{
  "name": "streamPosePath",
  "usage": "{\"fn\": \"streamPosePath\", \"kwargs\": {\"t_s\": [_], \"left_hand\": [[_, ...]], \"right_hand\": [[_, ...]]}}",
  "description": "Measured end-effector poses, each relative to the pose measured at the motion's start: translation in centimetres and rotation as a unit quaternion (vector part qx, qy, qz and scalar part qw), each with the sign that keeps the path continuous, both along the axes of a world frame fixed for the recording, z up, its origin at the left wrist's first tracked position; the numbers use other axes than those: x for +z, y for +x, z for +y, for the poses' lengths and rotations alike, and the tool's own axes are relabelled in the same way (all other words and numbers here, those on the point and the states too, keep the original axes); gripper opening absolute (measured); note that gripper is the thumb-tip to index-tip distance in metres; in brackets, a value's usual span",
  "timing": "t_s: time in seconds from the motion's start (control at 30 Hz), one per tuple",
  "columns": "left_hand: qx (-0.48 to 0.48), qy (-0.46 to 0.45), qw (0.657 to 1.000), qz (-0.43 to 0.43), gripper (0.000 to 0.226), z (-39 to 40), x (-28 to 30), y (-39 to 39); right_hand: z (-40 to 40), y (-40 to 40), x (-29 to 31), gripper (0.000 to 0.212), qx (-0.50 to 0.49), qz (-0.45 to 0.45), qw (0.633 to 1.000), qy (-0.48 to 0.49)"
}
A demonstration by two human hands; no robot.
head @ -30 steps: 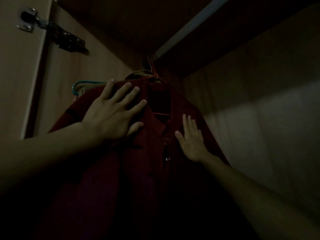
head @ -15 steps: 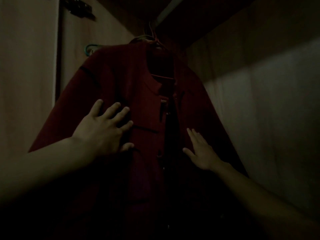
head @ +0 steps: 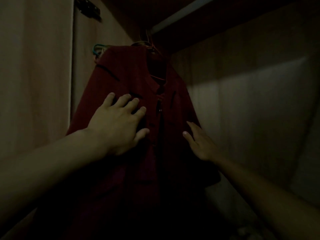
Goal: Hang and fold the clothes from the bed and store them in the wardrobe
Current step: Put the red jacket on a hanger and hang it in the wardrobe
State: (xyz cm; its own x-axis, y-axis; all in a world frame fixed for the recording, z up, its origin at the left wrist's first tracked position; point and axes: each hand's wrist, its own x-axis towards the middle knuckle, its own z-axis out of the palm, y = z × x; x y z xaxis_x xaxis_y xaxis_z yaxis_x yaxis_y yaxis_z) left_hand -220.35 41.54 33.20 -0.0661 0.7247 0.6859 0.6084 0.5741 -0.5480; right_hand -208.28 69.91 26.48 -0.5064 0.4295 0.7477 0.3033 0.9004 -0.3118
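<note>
Landmark: the dark red button-front garment (head: 131,80), which hangs inside the dim wooden wardrobe (head: 242,118).

1. Nearest the camera, two bare forearms enter from the lower corners and reach up toward the garment.

2. The left hand (head: 117,125) lies flat on the garment's front panel, left of the button placket. Its fingers (head: 125,100) are straight and spread apart, tips pointing up, and the thumb is held out toward the placket. It clamps nothing; the palm rests on the cloth.

3. The right hand (head: 200,144) lies against the garment's front panel, right of the placket and lower than the left hand. Its fingers are extended and close together, with the thumb apart from them. It grips nothing. Whether the whole palm touches the cloth cannot be told in the low light.

4. The placket runs down the middle of the garment between the two hands. The garment's lower part falls into shadow, and its hem cannot be made out.

5. At the garment's open neck, a thin red wire hanger (head: 156,77) shows inside the collar. Its hook rises above the collar toward the pale horizontal hanging rail (head: 181,13).

6. Behind the garment's left shoulder, the curved end of a teal hanger (head: 97,48) projects.

7. Left of the garment stands the wardrobe side panel, with a dark metal hinge (head: 90,10) near the top. Right of the garment, the wardrobe's inner wall carries a lighter band.
</note>
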Motion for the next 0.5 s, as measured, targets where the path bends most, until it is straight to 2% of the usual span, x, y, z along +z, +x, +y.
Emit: {"fn": "streamPosePath", "kwargs": {"t_s": [0.17, 0.33, 0.5], "left_hand": [[-0.076, 0.042, 0.996, -0.026, 0.083, -1.8, -1.7, 1.0], [-0.174, 0.037, 0.982, -0.071, 0.072, -3.2, -5.2, 2.1], [-0.229, 0.038, 0.966, -0.113, 0.07, -5.5, -5.8, 3.1]], "right_hand": [[-6.5, 5.3, -0.6, 0.057, -0.065, 0.018, 0.997, 0.043], [-13.5, 8.9, -2.3, 0.061, -0.153, -0.025, 0.987, 0.033], [-21.0, 12.6, -2.5, 0.059, -0.208, -0.077, 0.974, 0.036]]}}
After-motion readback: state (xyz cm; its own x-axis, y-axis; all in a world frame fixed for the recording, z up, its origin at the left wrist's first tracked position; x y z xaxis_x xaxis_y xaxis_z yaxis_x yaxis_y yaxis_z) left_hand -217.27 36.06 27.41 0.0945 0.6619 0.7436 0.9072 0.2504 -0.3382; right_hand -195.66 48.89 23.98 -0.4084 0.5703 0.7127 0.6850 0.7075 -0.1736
